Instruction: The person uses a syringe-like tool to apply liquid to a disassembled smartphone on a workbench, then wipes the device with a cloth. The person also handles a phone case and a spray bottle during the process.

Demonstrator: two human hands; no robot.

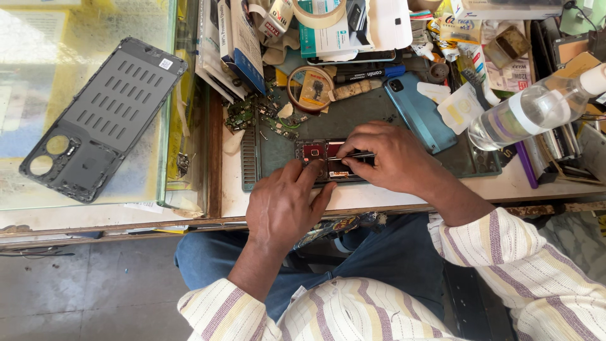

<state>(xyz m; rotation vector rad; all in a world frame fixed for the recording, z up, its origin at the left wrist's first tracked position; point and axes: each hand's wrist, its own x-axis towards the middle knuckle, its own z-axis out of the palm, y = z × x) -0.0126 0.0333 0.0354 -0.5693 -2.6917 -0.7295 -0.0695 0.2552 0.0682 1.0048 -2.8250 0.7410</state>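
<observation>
Opened phone (325, 161) being worked: right hand (391, 158) pinches tweezers (353, 155) over its board, left hand (284, 202) presses beside, holding nothing. Next: steady, fine tip placement.

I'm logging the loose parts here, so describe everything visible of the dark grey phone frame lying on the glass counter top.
The dark grey phone frame looks like moulded plastic, a long rectangle with rounded corners, lying flat and slanted on the glass counter top, left of the green work mat. Rows of short slots cover its middle panel. Two round camera openings sit at its lower end, and a small white sticker is near its upper corner. Neither hand touches it.
</observation>
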